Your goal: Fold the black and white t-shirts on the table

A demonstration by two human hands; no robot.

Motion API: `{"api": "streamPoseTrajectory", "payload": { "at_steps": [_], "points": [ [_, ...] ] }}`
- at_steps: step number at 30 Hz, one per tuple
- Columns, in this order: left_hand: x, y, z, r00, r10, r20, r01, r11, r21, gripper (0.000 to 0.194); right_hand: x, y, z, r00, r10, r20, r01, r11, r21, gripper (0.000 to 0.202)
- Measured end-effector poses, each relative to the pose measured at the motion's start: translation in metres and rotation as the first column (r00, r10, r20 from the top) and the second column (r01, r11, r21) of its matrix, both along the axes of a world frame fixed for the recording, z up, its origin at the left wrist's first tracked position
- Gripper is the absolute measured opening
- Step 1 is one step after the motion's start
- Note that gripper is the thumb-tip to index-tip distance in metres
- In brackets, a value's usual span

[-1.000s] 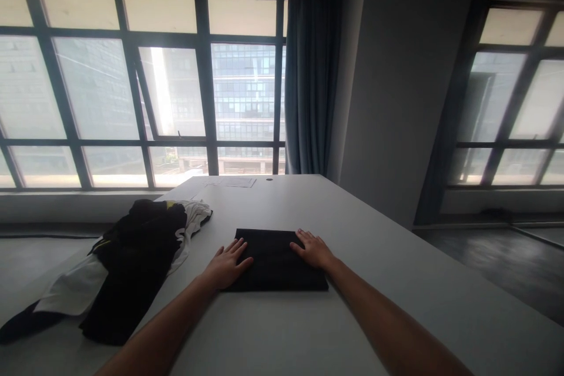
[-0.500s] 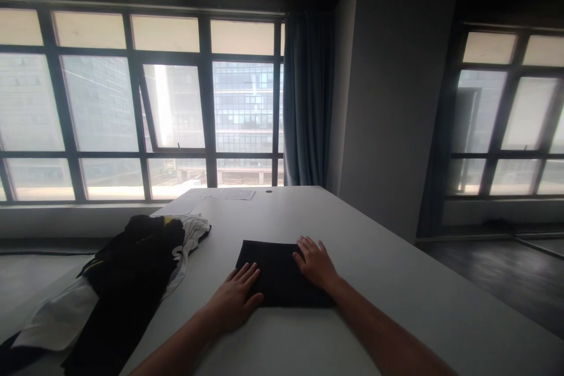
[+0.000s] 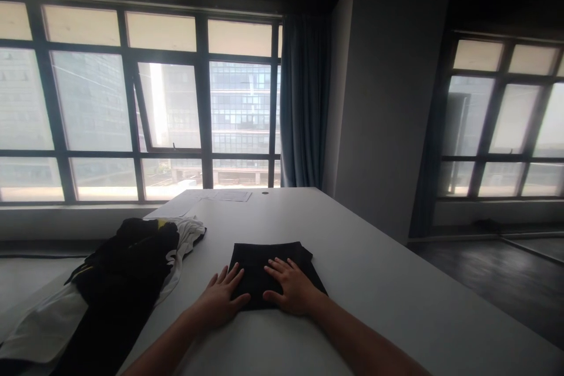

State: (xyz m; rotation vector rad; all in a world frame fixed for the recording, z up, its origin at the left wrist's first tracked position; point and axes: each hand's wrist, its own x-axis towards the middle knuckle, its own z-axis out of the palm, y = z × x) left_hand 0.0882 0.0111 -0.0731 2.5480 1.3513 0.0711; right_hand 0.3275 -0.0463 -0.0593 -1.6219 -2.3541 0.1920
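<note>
Both hands flat on black cloth

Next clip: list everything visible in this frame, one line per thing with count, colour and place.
folded cloth: one, black, flat on the table near its middle, under both hands
pile of clothes: one heap, black and white with a bit of yellow, on the table's left side
papers: a few sheets, white, at the table's far end by the window
table: one, white, running from the camera towards the window
curtain: one, dark blue, beside the left window
windows: two banks, dark frames, ahead and at right
column: one, grey, between the windows
left hand: one, flat, fingers on the cloth's left edge
right hand: one, flat on the cloth
</note>
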Motion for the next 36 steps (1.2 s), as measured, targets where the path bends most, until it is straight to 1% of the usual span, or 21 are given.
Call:
{"api": "streamPoseTrajectory", "payload": {
  "at_steps": [3,5,6,8,10,12,13,14,15,17,19,20,21,23,26,28,30,32,34,36],
  "points": [
    [-0.003,0.003,0.001,0.999,0.046,-0.022,-0.046,0.999,0.02,0.083,0.004,-0.005,0.004,0.994,0.106,-0.019,-0.105,0.994,0.037,0.077],
    [-0.003,0.005,-0.002,0.996,0.09,-0.011,-0.089,0.994,0.057,0.081,0.007,-0.009,0.004,0.985,0.165,-0.046,-0.163,0.986,0.045,0.067],
    [-0.003,0.006,-0.004,0.993,0.119,-0.001,-0.118,0.99,0.076,0.081,0.009,-0.009,0.003,0.983,0.172,-0.06,-0.17,0.985,0.042,0.061],
    [-0.002,0.008,-0.008,0.986,0.165,0.02,-0.166,0.98,0.109,0.081,0.015,-0.008,-0.001,0.987,0.138,-0.079,-0.136,0.99,0.032,0.053],
    [-0.001,0.009,-0.012,0.982,0.187,0.032,-0.19,0.974,0.123,0.079,0.025,-0.001,-0.007,0.995,0.061,-0.077,-0.059,0.998,0.023,0.051],
    [-0.001,0.01,-0.013,0.982,0.187,0.033,-0.189,0.975,0.119,0.076,0.037,0.009,-0.013,0.997,-0.047,-0.061,0.048,0.999,0.015,0.052],
    [0.0,0.009,-0.013,0.983,0.183,0.028,-0.185,0.976,0.117,0.075,0.045,0.015,-0.016,0.991,-0.124,-0.047,0.125,0.992,0.013,0.052],
    [0.0,0.009,-0.013,0.984,0.18,0.02,-0.181,0.977,0.116,0.074,0.052,0.02,-0.018,0.975,-0.22,-0.028,0.221,0.975,0.016,0.053],
    [0.0,0.008,-0.011,0.985,0.174,0.01,-0.174,0.978,0.117,0.073,0.06,0.025,-0.02,0.945,-0.327,-0.006,0.327,0.945,0.019,0.055],
    [0.0,0.007,-0.009,0.986,0.164,-0.01,-0.161,0.98,0.12,0.072,0.078,0.032,-0.023,0.846,-0.532,0.033,0.531,0.847,0.028,0.061],
    [0.0,0.006,-0.008,0.987,0.159,-0.017,-0.156,0.98,0.123,0.07,0.099,0.036,-0.022,0.748,-0.662,0.051,0.661,0.75,0.03,0.065],
    [0.0,0.006,-0.008,0.987,0.157,-0.018,-0.154,0.98,0.126,0.069,0.112,0.036,-0.021,0.714,-0.698,0.055,0.698,0.716,0.023,0.066],
    [0.0,0.007,-0.009,0.988,0.155,-0.019,-0.151,0.98,0.133,0.068,0.126,0.035,-0.02,0.694,-0.718,0.059,0.719,0.695,0.008,0.066],
    [0.0,0.008,-0.01,0.988,0.15,-0.02,-0.145,0.977,0.157,0.067,0.156,0.03,-0.018,0.686,-0.723,0.076,0.727,0.685,-0.044,0.065],
    [-0.001,0.01,-0.013,0.99,0.137,-0.022,-0.13,0.973,0.189,0.065,0.198,0.023,-0.019,0.725,-0.682,0.094,0.689,0.715,-0.118,0.061],
    [-0.001,0.01,-0.014,0.991,0.132,-0.02,-0.126,0.974,0.189,0.065,0.216,0.022,-0.024,0.73,-0.673,0.117,0.683,0.722,-0.108,0.056],
    [-0.001,0.01,-0.013,0.991,0.135,-0.023,-0.128,0.974,0.184,0.065,0.223,0.025,-0.03,0.717,-0.682,0.148,0.694,0.719,-0.047,0.051],
    [-0.001,0.009,-0.013,0.99,0.137,-0.027,-0.13,0.975,0.182,0.065,0.221,0.031,-0.035,0.679,-0.717,0.157,0.724,0.689,0.018,0.05],
    [-0.002,0.009,-0.013,0.991,0.133,-0.029,-0.126,0.976,0.177,0.065,0.217,0.039,-0.037,0.616,-0.776,0.139,0.779,0.626,0.039,0.053],
    [-0.003,0.008,-0.014,0.992,0.125,-0.024,-0.118,0.976,0.181,0.065,0.216,0.049,-0.036,0.545,-0.83,0.116,0.834,0.551,0.024,0.057]
  ]
}}
